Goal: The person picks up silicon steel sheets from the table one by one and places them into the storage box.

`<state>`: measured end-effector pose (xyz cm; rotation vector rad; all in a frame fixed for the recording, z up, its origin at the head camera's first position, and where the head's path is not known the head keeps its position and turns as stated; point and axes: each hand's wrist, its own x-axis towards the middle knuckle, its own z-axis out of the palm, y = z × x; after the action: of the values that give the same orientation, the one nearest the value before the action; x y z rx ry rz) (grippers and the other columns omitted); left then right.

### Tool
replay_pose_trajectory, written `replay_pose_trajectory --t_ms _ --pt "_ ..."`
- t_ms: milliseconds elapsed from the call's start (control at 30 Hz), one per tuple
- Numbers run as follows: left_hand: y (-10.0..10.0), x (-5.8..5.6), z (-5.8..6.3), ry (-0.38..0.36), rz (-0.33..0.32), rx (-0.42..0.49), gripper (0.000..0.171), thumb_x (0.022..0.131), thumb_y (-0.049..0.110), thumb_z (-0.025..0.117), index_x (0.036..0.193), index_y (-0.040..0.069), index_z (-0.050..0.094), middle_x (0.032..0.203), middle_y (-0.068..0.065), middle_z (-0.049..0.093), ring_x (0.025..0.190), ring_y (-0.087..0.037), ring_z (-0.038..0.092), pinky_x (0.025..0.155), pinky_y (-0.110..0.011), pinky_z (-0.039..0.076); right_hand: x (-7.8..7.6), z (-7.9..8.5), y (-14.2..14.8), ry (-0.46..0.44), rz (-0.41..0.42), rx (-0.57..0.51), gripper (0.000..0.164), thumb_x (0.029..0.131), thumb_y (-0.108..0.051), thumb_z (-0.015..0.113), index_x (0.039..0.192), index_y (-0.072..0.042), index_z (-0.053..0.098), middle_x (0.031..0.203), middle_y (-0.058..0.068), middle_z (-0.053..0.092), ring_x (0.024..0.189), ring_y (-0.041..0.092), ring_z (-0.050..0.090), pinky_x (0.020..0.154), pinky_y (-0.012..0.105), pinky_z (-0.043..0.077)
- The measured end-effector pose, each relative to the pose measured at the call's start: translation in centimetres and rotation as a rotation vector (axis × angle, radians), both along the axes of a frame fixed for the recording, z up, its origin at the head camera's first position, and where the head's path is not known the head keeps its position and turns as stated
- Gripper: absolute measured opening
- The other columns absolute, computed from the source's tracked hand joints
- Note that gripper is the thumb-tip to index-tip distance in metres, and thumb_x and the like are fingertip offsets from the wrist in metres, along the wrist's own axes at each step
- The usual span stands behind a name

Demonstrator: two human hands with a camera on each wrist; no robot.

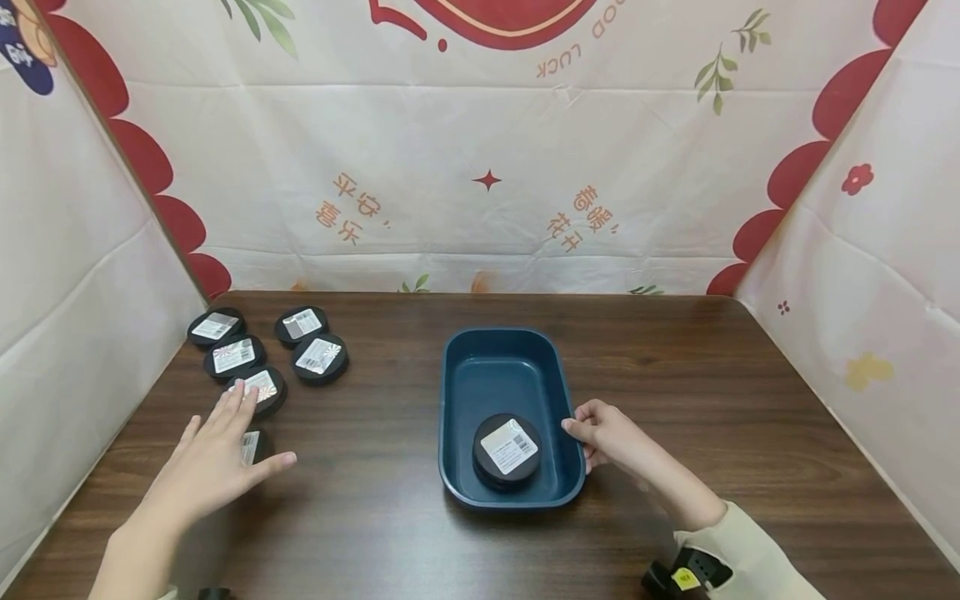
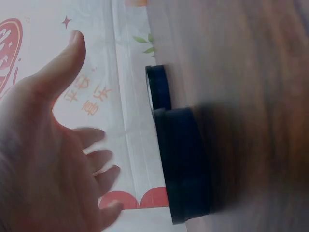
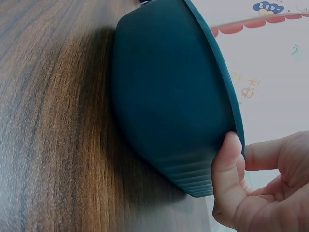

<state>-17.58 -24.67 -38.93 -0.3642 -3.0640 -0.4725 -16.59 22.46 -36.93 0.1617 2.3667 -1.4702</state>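
Observation:
My right hand (image 1: 611, 433) pinches the right rim of a blue rectangular tray (image 1: 498, 346), thumb and fingers on either side of the edge. The right wrist view shows this grip (image 3: 256, 188) on the tray's wall (image 3: 169, 87) from outside. Inside the tray, toward its near end, lies a round black disc (image 1: 507, 475) with a white barcode label. My left hand (image 1: 213, 467) is spread over the nearest of several similar discs at the left, partly hiding a labelled disc (image 1: 253, 447). In the left wrist view its palm (image 2: 53, 145) hangs beside a black disc (image 2: 183, 164), fingers extended.
More labelled discs sit at the back left, among them a corner disc (image 1: 216, 327), one below it (image 1: 235, 357) and a touching pair's front disc (image 1: 320, 360). The brown wooden table (image 1: 675, 367) is bounded by printed white cloth (image 1: 480, 133) behind and at both sides.

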Motion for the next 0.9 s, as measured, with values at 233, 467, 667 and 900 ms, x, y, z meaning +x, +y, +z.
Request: replay_pose_trajectory --t_ms 233,467,667,900 --pt "-1.1 -0.2 -0.4 -0.107 0.061 0.005 0.119 0.074 0.07 0.059 0.143 -0.014 0.009 0.148 -0.034 0.006 0.136 -0.047 0.008 0.1 -0.068 0.008 0.0 0.0 0.0 -0.006 0.001 0.003 0.03 0.096 -0.018 0.052 0.109 0.007 0.042 0.072 0.008 0.049 0.059 0.018 0.052 0.058 0.032 0.052" --pt "-1.8 -0.4 -0.7 -0.178 0.104 0.004 0.124 0.071 0.07 0.061 0.137 -0.022 0.011 0.14 -0.043 0.012 0.13 -0.054 0.015 0.098 -0.069 0.011 0.0 0.0 0.1 -0.008 0.002 0.009 0.029 0.096 -0.018 0.052 0.109 0.007 0.042 0.073 0.009 0.049 0.06 0.018 0.051 0.059 0.032 0.052" --pt "-2.5 -0.5 -1.1 -0.205 0.113 0.029 0.119 0.071 0.064 0.066 0.137 -0.021 0.016 0.135 -0.045 0.021 0.121 -0.061 0.024 0.094 -0.07 0.02 0.0 0.0 0.1 -0.009 0.006 0.0 0.03 0.096 -0.018 0.052 0.109 0.007 0.042 0.073 0.009 0.049 0.06 0.018 0.052 0.059 0.032 0.052" --pt "-3.2 -0.4 -1.3 -0.199 0.104 0.067 0.116 0.068 0.061 0.072 0.137 -0.019 0.023 0.132 -0.043 0.029 0.116 -0.06 0.033 0.089 -0.068 0.03 -0.1 0.0 0.2 -0.008 0.01 -0.005 0.029 0.096 -0.017 0.051 0.109 0.007 0.042 0.072 0.008 0.048 0.059 0.018 0.052 0.059 0.032 0.052"
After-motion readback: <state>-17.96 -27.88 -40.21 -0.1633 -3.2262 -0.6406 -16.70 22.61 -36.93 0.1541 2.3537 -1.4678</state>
